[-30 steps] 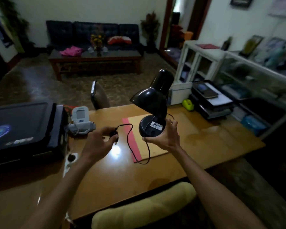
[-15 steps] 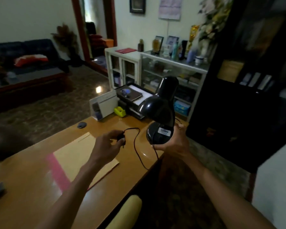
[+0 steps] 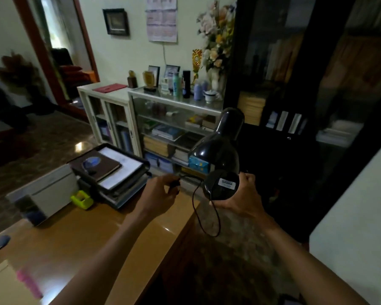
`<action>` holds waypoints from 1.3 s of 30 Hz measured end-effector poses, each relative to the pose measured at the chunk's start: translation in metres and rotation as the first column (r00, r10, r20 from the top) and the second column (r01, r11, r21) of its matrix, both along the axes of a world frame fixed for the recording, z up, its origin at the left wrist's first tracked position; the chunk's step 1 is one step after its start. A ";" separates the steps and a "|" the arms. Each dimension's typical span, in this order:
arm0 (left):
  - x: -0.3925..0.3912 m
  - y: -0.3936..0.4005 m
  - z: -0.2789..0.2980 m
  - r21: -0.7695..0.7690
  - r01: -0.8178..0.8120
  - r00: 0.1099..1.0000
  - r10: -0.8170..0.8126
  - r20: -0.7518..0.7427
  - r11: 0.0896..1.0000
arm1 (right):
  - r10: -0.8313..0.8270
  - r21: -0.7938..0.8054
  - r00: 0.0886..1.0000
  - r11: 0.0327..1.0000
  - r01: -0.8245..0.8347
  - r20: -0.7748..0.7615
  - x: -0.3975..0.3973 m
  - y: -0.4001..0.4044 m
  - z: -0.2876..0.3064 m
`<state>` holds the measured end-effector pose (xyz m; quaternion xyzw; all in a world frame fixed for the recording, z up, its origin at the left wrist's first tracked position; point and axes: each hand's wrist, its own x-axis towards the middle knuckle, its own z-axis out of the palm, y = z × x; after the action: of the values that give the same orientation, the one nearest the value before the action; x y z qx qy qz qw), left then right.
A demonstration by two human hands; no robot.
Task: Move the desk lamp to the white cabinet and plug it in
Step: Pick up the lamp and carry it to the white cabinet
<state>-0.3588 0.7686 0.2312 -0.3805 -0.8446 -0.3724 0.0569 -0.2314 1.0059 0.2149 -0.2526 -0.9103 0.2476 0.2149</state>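
Note:
The black desk lamp (image 3: 218, 150) is in the air past the desk's right corner, tilted so its round base with a white sticker faces me. My right hand (image 3: 240, 197) grips that base from below and the right. My left hand (image 3: 161, 194) pinches the lamp's black plug (image 3: 175, 183). The cord (image 3: 204, 221) hangs in a loop between both hands. The white cabinet (image 3: 107, 111) stands ahead to the left, against the wall, with a red folder on top.
A wooden desk (image 3: 75, 249) holds a black document tray (image 3: 112, 170), a green tape dispenser (image 3: 81, 199) and a white box. A glass shelf unit (image 3: 174, 133) with bottles and trophies adjoins the cabinet. A dark bookcase (image 3: 306, 84) stands right; a white surface (image 3: 356, 227) is near right.
My view has swung right, from the sofa side of the room toward the cabinets. Both hands have carried the lamp and plug from above the desk past its right corner.

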 end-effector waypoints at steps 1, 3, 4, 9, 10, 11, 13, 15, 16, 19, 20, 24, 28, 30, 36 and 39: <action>-0.014 0.018 0.001 0.001 0.007 1.000 -0.007 -0.012 1.000 | -0.007 -0.005 1.000 1.000 0.007 -0.002 -0.012 0.016 0.000; -0.045 0.052 -0.002 -0.014 0.019 0.999 -0.020 -0.033 1.000 | -0.021 -0.026 1.000 0.999 0.021 -0.002 -0.038 0.048 0.000; -0.063 0.068 -0.005 -0.021 0.023 0.999 -0.024 -0.033 1.000 | -0.025 -0.039 1.000 0.999 0.026 0.010 -0.053 0.063 -0.001; -0.161 0.154 -0.021 -0.008 0.004 1.000 -0.004 0.001 1.000 | -0.022 -0.073 1.000 0.997 0.021 -0.010 -0.136 0.145 -0.004; -0.180 0.170 -0.022 -0.004 -0.006 1.000 0.006 0.012 1.000 | -0.013 -0.077 1.000 0.997 0.014 0.003 -0.154 0.160 -0.002; -0.197 0.185 -0.022 -0.007 -0.022 0.999 0.022 0.027 1.000 | -0.011 -0.087 1.000 0.996 0.012 0.015 -0.171 0.175 -0.001; -0.234 0.214 -0.021 -0.019 -0.053 0.998 0.054 0.043 0.998 | -0.010 -0.108 1.000 0.994 0.010 0.003 -0.206 0.205 0.002; -0.270 0.239 -0.017 -0.022 -0.077 0.996 0.078 0.045 0.997 | 0.001 -0.128 1.000 0.992 0.000 0.002 -0.242 0.232 0.007; -0.287 0.251 -0.015 -0.025 -0.090 0.995 0.091 0.045 0.996 | 0.011 -0.129 1.000 0.992 -0.009 0.009 -0.260 0.245 0.008; -0.330 0.280 -0.018 -0.044 -0.141 0.989 0.143 0.040 0.989 | 0.049 -0.126 0.999 0.991 -0.048 0.005 -0.312 0.279 0.003; -0.344 0.289 -0.019 -0.044 -0.154 0.987 0.156 0.038 0.987 | 0.067 -0.128 0.998 0.990 -0.066 0.001 -0.331 0.289 0.001; -0.399 0.322 -0.026 -0.009 -0.231 0.972 0.231 0.044 0.973 | 0.149 -0.125 0.989 0.981 -0.150 -0.018 -0.405 0.325 -0.012; -0.442 0.347 -0.025 0.023 -0.338 0.939 0.336 0.074 0.941 | 0.239 -0.136 0.970 0.960 -0.244 -0.049 -0.477 0.352 -0.023; -0.459 0.352 -0.023 0.012 -0.385 0.918 0.382 0.103 0.923 | 0.284 -0.139 0.958 0.948 -0.287 -0.043 -0.510 0.359 -0.025; -0.510 0.345 -0.015 0.036 -0.545 0.834 0.538 0.124 0.837 | 0.432 -0.180 0.900 0.882 -0.435 -0.058 -0.609 0.359 -0.027; -0.539 0.332 -0.016 0.032 -0.607 0.791 0.599 0.127 0.794 | 0.490 -0.182 0.867 0.848 -0.497 -0.085 -0.659 0.351 -0.030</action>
<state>-0.8974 1.1005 0.2151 -0.0681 -0.9097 -0.3852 0.1395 -0.8903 1.3570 0.1848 -0.0260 -0.9114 0.3881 0.1340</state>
